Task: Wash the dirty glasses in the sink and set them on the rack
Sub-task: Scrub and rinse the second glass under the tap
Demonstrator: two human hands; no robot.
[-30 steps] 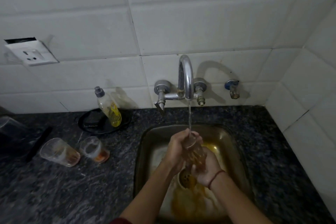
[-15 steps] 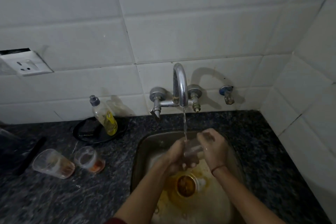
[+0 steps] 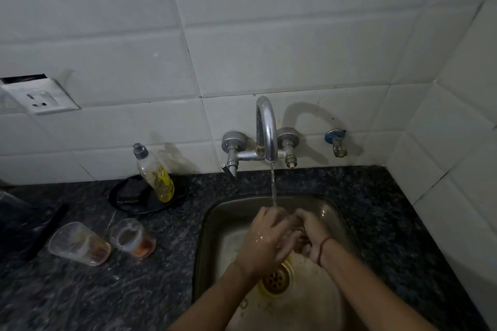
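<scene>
Over sink [image 3: 212, 236], left hand [image 3: 265, 240], right hand [image 3: 313, 234] clasped under tap [image 3: 266, 129] (hold unclear), between side walls

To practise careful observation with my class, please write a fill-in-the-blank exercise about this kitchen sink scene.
The larger glass and the smaller glass make ____ dirty ones waiting on the counter.
They stand to the ____ of the sink.
The soap bottle holds ____ liquid.
The left hand and right hand meet under running ____.
Missing words: two, left, yellow, water.
</scene>
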